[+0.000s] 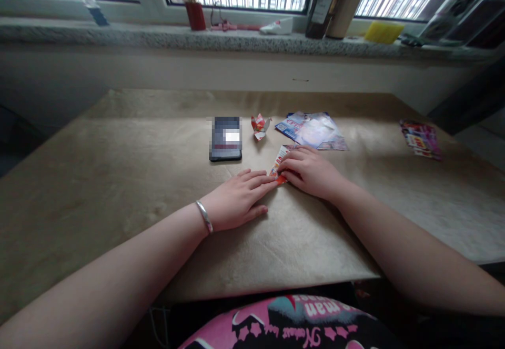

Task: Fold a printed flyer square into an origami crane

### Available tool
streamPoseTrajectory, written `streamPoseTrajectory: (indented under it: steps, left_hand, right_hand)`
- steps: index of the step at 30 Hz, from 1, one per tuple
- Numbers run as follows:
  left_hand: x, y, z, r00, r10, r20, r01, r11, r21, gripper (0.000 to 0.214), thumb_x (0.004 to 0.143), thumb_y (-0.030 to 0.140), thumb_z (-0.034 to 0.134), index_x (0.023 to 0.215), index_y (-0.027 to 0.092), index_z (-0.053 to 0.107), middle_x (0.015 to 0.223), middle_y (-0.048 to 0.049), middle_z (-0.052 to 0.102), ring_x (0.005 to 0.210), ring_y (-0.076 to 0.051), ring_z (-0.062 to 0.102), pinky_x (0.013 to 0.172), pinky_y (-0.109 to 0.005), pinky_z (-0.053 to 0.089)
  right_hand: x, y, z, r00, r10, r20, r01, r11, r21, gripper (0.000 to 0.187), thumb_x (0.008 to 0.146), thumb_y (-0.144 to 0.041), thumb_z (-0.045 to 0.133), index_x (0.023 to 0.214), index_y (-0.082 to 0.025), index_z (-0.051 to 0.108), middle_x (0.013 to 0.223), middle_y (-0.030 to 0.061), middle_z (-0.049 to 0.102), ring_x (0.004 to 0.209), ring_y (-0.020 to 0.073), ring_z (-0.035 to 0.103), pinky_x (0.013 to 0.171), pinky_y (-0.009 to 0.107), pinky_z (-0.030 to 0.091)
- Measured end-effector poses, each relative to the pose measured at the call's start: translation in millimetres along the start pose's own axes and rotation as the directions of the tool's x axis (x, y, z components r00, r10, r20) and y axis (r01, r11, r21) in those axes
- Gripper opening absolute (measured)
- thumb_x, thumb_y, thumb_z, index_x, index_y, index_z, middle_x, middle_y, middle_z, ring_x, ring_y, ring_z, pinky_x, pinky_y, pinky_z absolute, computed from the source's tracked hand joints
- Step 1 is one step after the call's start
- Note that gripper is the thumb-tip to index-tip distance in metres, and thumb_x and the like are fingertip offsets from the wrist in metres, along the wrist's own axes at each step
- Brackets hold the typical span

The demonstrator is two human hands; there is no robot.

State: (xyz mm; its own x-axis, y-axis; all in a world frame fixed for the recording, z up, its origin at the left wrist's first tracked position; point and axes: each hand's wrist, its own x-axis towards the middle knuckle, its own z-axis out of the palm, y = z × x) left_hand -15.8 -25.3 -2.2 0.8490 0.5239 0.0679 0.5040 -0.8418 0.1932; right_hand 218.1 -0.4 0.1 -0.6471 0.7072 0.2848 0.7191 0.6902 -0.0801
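A small printed paper piece [276, 163], red and white, lies flat on the tan table [118, 181] under both hands. My left hand [239, 199] lies flat with its fingers stretched out, the fingertips touching the paper's near corner. My right hand [310, 170] rests on top of the paper with its fingers curled and pressed down on it. A silver bracelet [204, 216] circles my left wrist. A small folded red-and-white paper figure [260, 126] stands just beyond the hands.
A dark phone [225, 139] lies left of the folded figure. A glossy blue printed sheet [311, 130] lies behind my right hand, and a colourful packet [420, 139] sits far right. The window sill [236, 39] carries a red cup, a jar and a yellow object.
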Motion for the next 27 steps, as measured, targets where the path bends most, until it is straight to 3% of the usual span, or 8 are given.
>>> streamPoseTrajectory:
  steps: [9, 27]
  left_hand:
    - [-2.6, -1.7, -4.8, 0.999, 0.045, -0.030, -0.045, 0.999, 0.021, 0.044, 0.089, 0.031, 0.052, 0.130, 0.016, 0.047, 0.133, -0.0087, 0.049, 0.123, -0.022, 0.043, 0.106, -0.035, 0.035]
    - [-2.6, -1.3, -6.1, 0.997, 0.055, -0.048, -0.053, 0.998, 0.026, 0.045, 0.089, 0.026, 0.051, 0.133, 0.020, 0.045, 0.127, -0.0089, 0.052, 0.119, -0.021, 0.048, 0.101, -0.035, 0.042]
  right_hand:
    - [0.8, 1.1, 4.1, 1.000, 0.019, 0.017, -0.021, 0.997, 0.079, 0.014, 0.084, -0.025, 0.049, 0.080, -0.018, 0.061, 0.089, 0.0076, 0.062, 0.090, 0.0214, 0.052, 0.083, 0.034, 0.038]
    - [5.5, 5.8, 15.3, 0.995, 0.103, 0.013, -0.104, 0.988, 0.112, 0.017, 0.083, -0.033, 0.054, 0.075, -0.019, 0.057, 0.090, 0.0089, 0.059, 0.093, 0.0228, 0.049, 0.083, 0.035, 0.038]
